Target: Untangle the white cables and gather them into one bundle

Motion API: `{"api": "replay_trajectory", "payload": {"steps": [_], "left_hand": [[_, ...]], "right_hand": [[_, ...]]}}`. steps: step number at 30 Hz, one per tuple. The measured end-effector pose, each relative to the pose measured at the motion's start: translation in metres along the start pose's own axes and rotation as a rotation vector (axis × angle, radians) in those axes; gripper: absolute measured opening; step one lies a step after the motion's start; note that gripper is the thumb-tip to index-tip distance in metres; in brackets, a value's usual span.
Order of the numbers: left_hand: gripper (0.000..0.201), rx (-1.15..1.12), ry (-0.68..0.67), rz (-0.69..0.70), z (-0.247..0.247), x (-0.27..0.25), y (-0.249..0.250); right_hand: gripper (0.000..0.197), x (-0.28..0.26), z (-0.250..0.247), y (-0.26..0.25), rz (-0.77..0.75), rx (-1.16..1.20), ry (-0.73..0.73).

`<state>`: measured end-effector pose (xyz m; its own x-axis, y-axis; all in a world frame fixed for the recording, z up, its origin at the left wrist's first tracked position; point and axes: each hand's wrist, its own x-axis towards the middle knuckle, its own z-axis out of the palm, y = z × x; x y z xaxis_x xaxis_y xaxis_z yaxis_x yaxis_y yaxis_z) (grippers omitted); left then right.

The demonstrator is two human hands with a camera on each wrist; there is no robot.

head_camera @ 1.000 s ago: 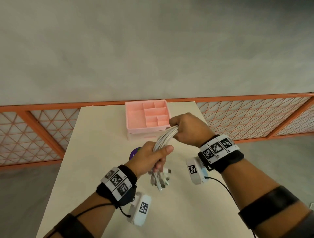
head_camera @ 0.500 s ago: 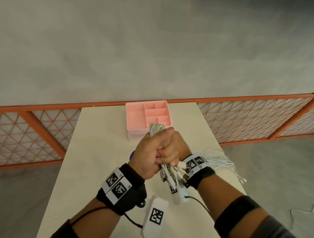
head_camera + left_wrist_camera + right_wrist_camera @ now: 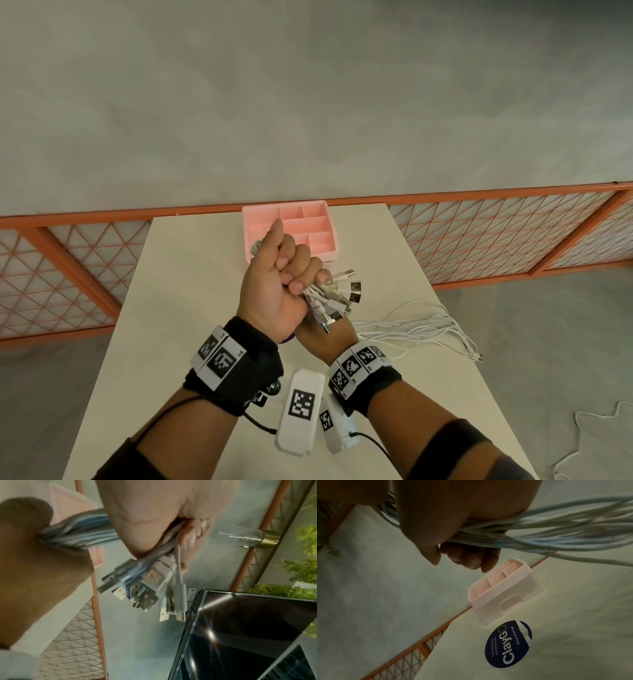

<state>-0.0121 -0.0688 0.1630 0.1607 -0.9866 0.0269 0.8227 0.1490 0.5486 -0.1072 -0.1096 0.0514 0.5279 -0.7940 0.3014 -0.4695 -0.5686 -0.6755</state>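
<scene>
My left hand (image 3: 274, 284) makes a fist round the white cables just behind their USB plugs (image 3: 344, 298), which fan out to the right above the table. In the left wrist view the plugs (image 3: 145, 588) hang below that hand's palm (image 3: 154, 513). My right hand (image 3: 322, 337) sits directly under the left, mostly hidden by it, and grips the same bundle (image 3: 488, 534) lower down. Beyond it the loose cable lengths (image 3: 411, 325) trail right, over the table's edge. Between the two fists the cables (image 3: 82, 531) run side by side.
A pink compartment organizer (image 3: 291, 233) stands at the far edge of the cream table (image 3: 178, 308). A round dark sticker (image 3: 508, 643) lies on the tabletop below the hands. An orange mesh railing (image 3: 479, 233) runs behind, and a dark screen (image 3: 248, 635) shows in the left wrist view.
The hands came together, right tucked under left. The left hand rose and turned, so the plugs now fan out to the right. The loose cable ends swung out over the right edge.
</scene>
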Motion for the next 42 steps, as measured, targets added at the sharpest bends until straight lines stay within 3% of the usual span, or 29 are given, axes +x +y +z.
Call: {"api": "replay_trajectory", "payload": {"steps": [6, 10, 13, 17, 24, 27, 30, 35, 42], "left_hand": [[0.058, -0.036, 0.071, 0.087, -0.004, 0.004, 0.014], [0.057, 0.073, 0.144, 0.167, -0.02, 0.011, 0.011], [0.054, 0.243, 0.225, 0.209, -0.04, 0.013, 0.004], [0.06, 0.658, 0.219, 0.205, -0.077, 0.007, -0.013], [0.061, 0.816, 0.171, 0.169, -0.1, 0.002, -0.022], [0.07, 0.892, 0.188, 0.142, -0.1, 0.002, -0.024], [0.057, 0.974, 0.183, 0.164, -0.103, 0.003, -0.018], [0.052, 1.026, 0.178, 0.199, -0.115, 0.004, -0.011], [0.053, 1.283, -0.133, -0.043, -0.119, -0.009, -0.035]], "right_hand": [[0.029, -0.011, -0.005, 0.011, 0.226, -0.119, -0.286], [0.03, -0.022, 0.0, -0.002, 0.197, -0.114, -0.394], [0.035, -0.03, 0.005, -0.007, 0.192, -0.136, -0.5], [0.024, -0.036, 0.0, -0.008, 0.122, -0.201, -0.616], [0.019, -0.04, -0.019, -0.012, -0.024, -0.34, -0.706], [0.018, -0.036, -0.029, -0.016, -0.102, -0.414, -0.723], [0.024, -0.035, -0.042, -0.017, -0.182, -0.434, -0.683], [0.017, -0.043, -0.057, -0.016, -0.122, -0.366, -0.663], [0.011, -0.009, -0.088, -0.041, -0.247, -0.481, -0.678]]}}
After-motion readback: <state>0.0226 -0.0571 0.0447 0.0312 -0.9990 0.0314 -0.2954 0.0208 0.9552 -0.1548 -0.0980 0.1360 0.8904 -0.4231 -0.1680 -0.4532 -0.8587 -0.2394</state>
